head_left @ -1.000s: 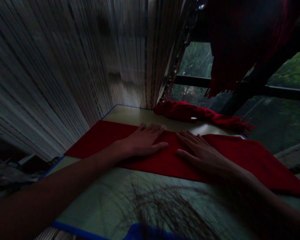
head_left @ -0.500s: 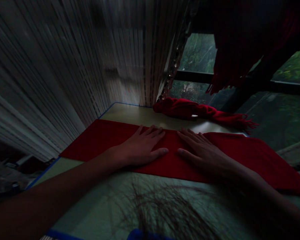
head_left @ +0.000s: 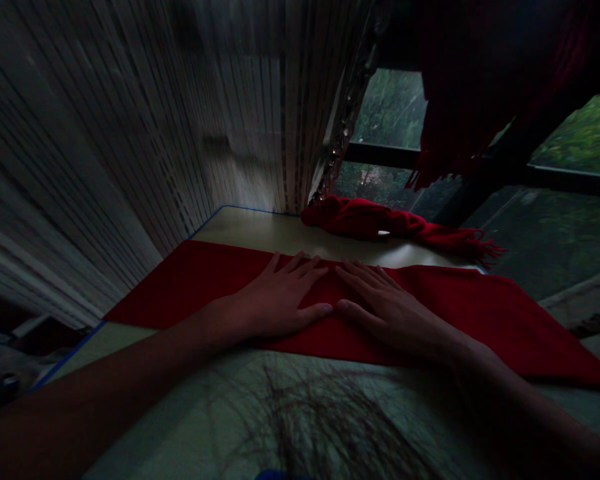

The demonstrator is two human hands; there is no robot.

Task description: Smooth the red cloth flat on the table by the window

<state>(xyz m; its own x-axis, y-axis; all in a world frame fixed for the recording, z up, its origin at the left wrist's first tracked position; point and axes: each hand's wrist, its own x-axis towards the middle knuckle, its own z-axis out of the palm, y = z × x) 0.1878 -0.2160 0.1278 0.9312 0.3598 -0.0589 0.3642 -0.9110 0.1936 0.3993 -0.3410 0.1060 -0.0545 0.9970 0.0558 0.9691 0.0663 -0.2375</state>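
Observation:
A long strip of red cloth [head_left: 200, 277], perhaps a folded scarf, lies flat across the table [head_left: 260, 227] from left to right. My left hand [head_left: 275, 300] rests palm down on its middle, fingers spread. Close beside it, my right hand [head_left: 385, 303] also presses flat on the cloth, fingers stretched toward the far edge. The two thumbs almost meet. Neither hand grips anything. The cloth's right end reaches past the table's right side, where it looks slightly rumpled.
A bunched red scarf [head_left: 395, 223] with a fringed end lies along the table's far edge. Another red fringed cloth [head_left: 455, 120] hangs before the window [head_left: 390, 107]. A striped string curtain [head_left: 155, 120] borders the left side. Dark hair hangs into the lower view.
My right hand has slid left along the cloth, closer to my left hand. My left hand stays in about the same place. The view has shifted slightly.

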